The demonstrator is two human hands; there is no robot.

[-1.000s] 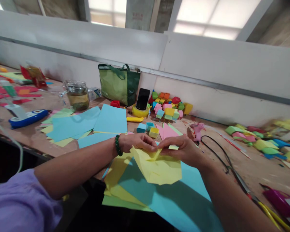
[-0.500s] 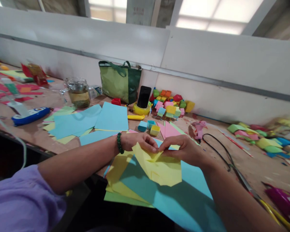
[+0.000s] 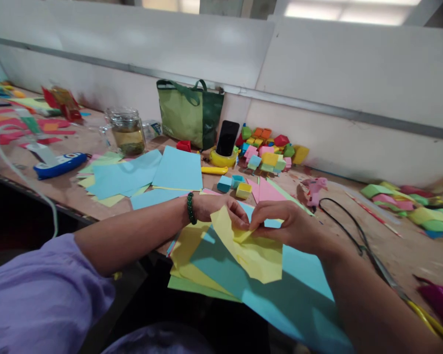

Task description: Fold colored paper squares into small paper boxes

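Note:
A partly folded yellow paper sheet (image 3: 256, 250) hangs just above the table near its front edge. My left hand (image 3: 221, 209), with a green bead bracelet on the wrist, pinches its upper left edge. My right hand (image 3: 288, 223) pinches the top fold beside it, fingertips of both hands nearly touching. Under the sheet lie a large blue sheet (image 3: 291, 295) and more yellow and green sheets (image 3: 186, 268).
Blue and green sheets (image 3: 140, 177) lie spread to the left. Small folded paper boxes (image 3: 236, 187) and a heap of coloured ones (image 3: 269, 155) sit behind. A green bag (image 3: 188, 113), a phone on a yellow stand (image 3: 227, 142), a glass jar (image 3: 127, 130), a black cable (image 3: 347, 226) surround them.
The view has tilted downward and shifted slightly. Both hands keep pinching the yellow sheet, which has turned a little, its left corner rising.

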